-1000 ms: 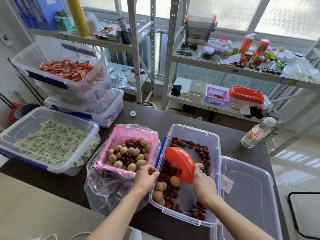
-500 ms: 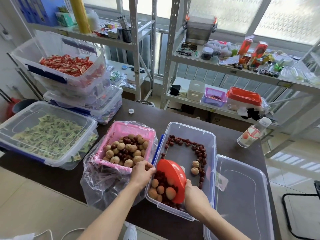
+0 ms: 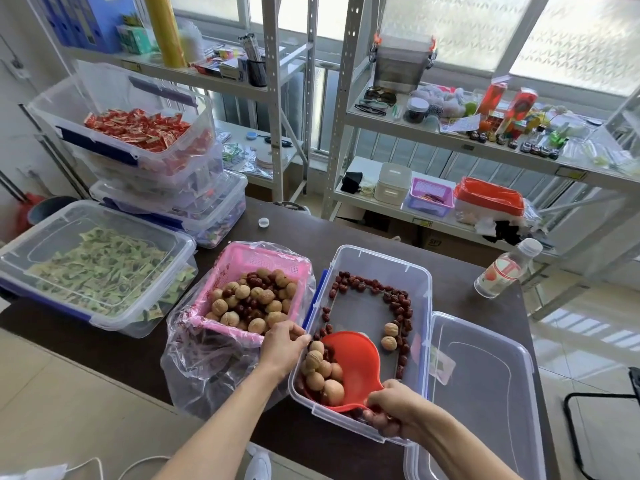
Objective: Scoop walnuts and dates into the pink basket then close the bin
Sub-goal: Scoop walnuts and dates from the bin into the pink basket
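Note:
A pink basket (image 3: 239, 259) lined with a clear bag holds walnuts and dates. To its right stands an open clear bin (image 3: 408, 271) with dates (image 3: 398, 301) along its far and right sides and two loose walnuts (image 3: 390, 330). My right hand (image 3: 394, 408) grips the handle of a red scoop (image 3: 360, 362) at the bin's near end, with walnuts (image 3: 322, 370) and dates heaped against it. My left hand (image 3: 282, 344) holds the bin's left rim beside the basket's near corner. The bin's clear lid (image 3: 485, 386) lies to the right.
A lidded bin of green packets (image 3: 100, 268) sits left, with stacked bins of red packets (image 3: 138, 133) behind it. A water bottle (image 3: 505, 270) stands at the table's right, a bottle cap (image 3: 264, 222) at the back. Metal shelves with clutter stand beyond.
The scoop has been drawn from the bin's middle to its near left end, gathering walnuts and dates against it. My left hand has stayed at the bin's rim.

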